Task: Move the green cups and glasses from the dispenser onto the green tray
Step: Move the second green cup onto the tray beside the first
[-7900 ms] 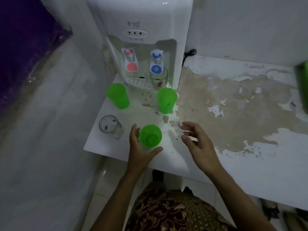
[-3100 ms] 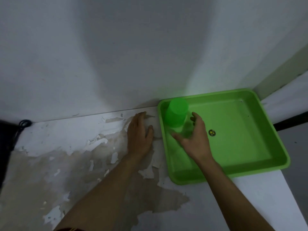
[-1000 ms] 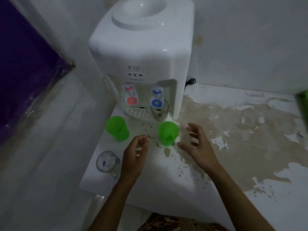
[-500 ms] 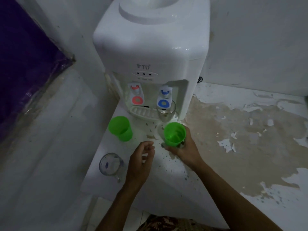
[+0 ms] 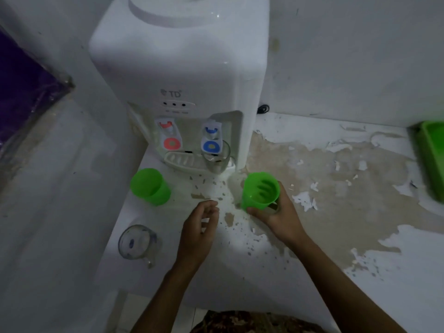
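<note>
Head view: our right hand [image 5: 280,212] has its grip closed around a green cup [image 5: 259,194], tilted, just in front of the white water dispenser [image 5: 182,68]. Our left hand [image 5: 198,230] hovers beside it, fingers loosely curled, holding nothing. A second green cup [image 5: 150,186] stands left of the drip tray [image 5: 180,162]; a clear glass [image 5: 216,157] sits under the blue tap. A glass mug [image 5: 137,241] stands near the tabletop [image 5: 336,200] edge. The green tray [image 5: 432,162] lies well apart, far right.

Cups and glasses at a countertop dispenser [image 5: 182,68]

Two green cups [image 5: 151,186] [image 5: 259,194], two clear glasses [image 5: 137,241] [image 5: 216,159] — one green tray [image 5: 432,159], one dispenser, two hands [image 5: 198,231] [image 5: 280,216].
</note>
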